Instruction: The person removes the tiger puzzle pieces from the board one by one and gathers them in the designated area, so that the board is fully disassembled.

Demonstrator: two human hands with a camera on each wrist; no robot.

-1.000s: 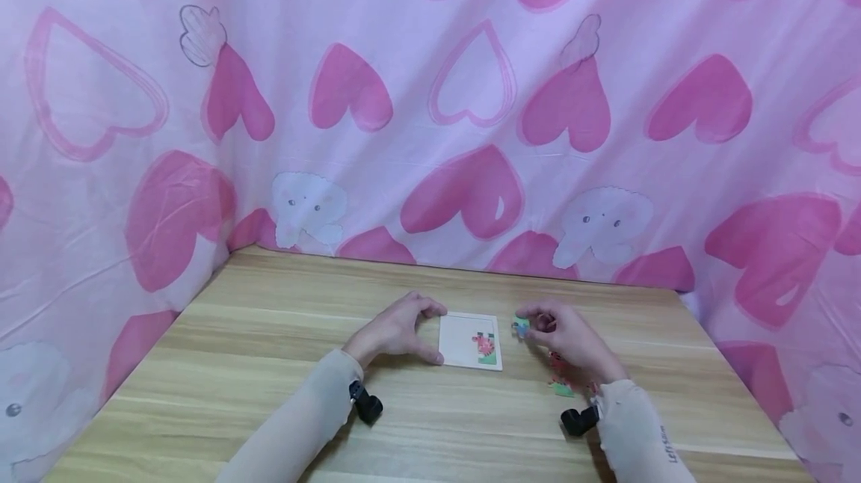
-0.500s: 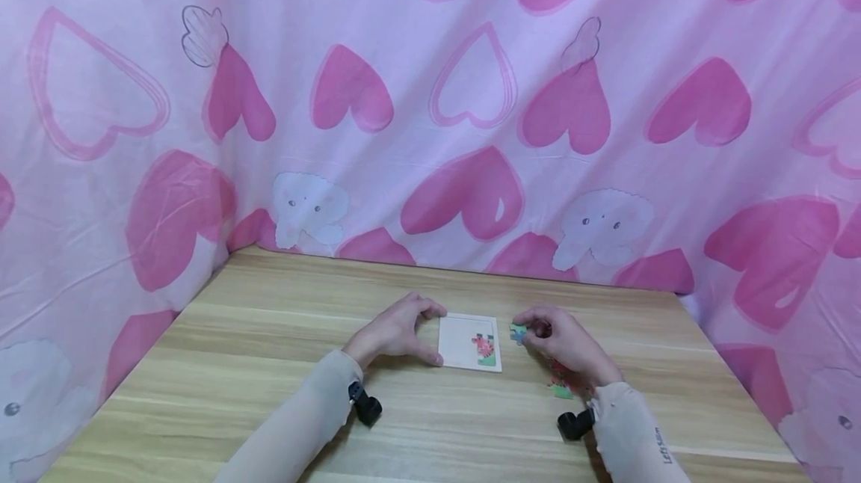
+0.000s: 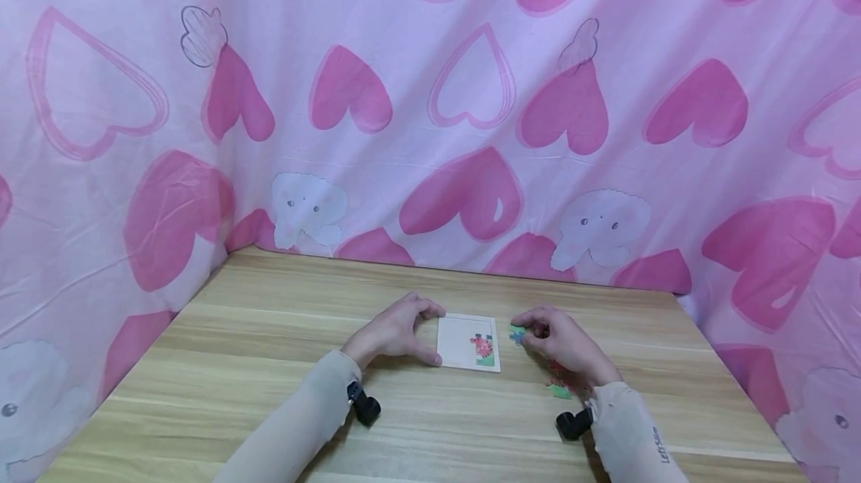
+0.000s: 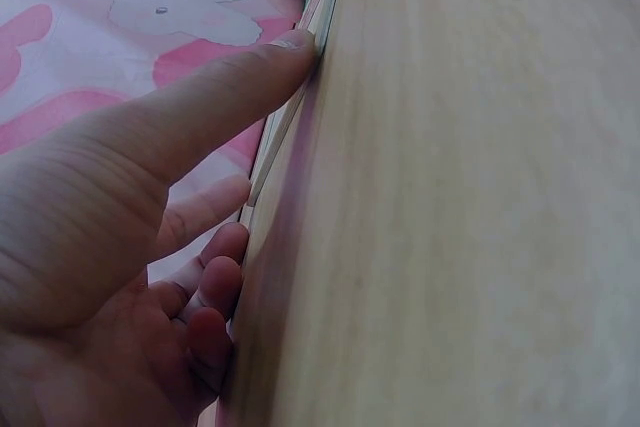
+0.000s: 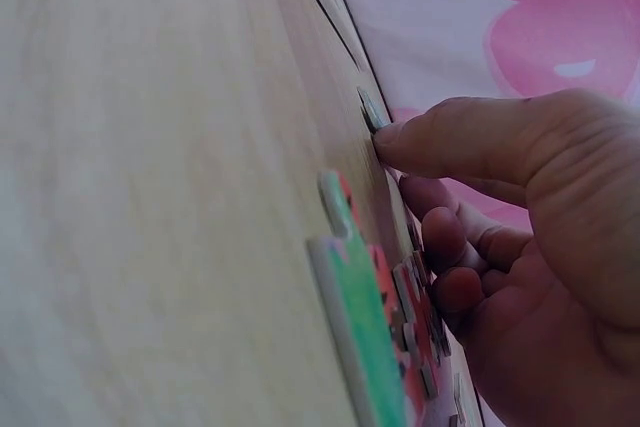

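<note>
A white square puzzle board (image 3: pixel 464 339) lies on the wooden table (image 3: pixel 269 333), with a red and green piece (image 3: pixel 484 348) fitted at its lower right. My left hand (image 3: pixel 395 333) holds the board's left edge between thumb and fingers; in the left wrist view the thumb (image 4: pixel 200 107) presses against the board's rim (image 4: pixel 300 97). My right hand (image 3: pixel 561 345) pinches a small blue-green puzzle piece (image 3: pixel 516 333) just beyond the board's right edge. The right wrist view shows a fingertip (image 5: pixel 400 142) on that piece (image 5: pixel 371 110).
Several loose red and green puzzle pieces (image 3: pixel 561 386) lie on the table under my right wrist, close in the right wrist view (image 5: pixel 370 317). A pink heart-print cloth (image 3: pixel 430 109) hangs behind and at both sides of the table.
My right hand has brought the blue-green piece slightly left and down, closer to the board's right edge. My left hand has stayed on the board.
</note>
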